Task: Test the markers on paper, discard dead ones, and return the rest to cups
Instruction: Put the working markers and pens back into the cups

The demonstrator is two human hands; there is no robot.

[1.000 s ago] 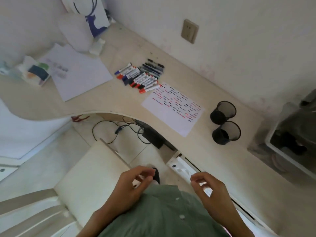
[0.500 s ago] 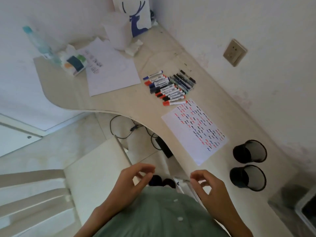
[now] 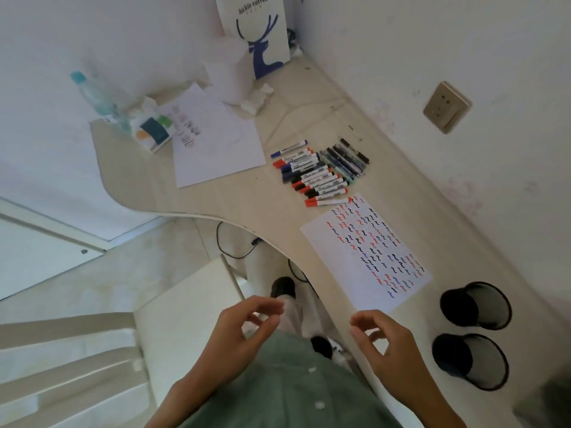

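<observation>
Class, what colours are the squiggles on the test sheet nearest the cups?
Red, black and blue squiggles, seen in the head view.

On the desk, against the wall: markers in a tight row, side by side. Just nearer, one corner touching the last marker: the test sheet. Right of that sheet, well apart from the markers: two mesh cups, one behind the other. Left of the markers: a second sheet; at its left edge a tissue pack and a bottle. Behind, in the far corner: a paper bag.
</observation>
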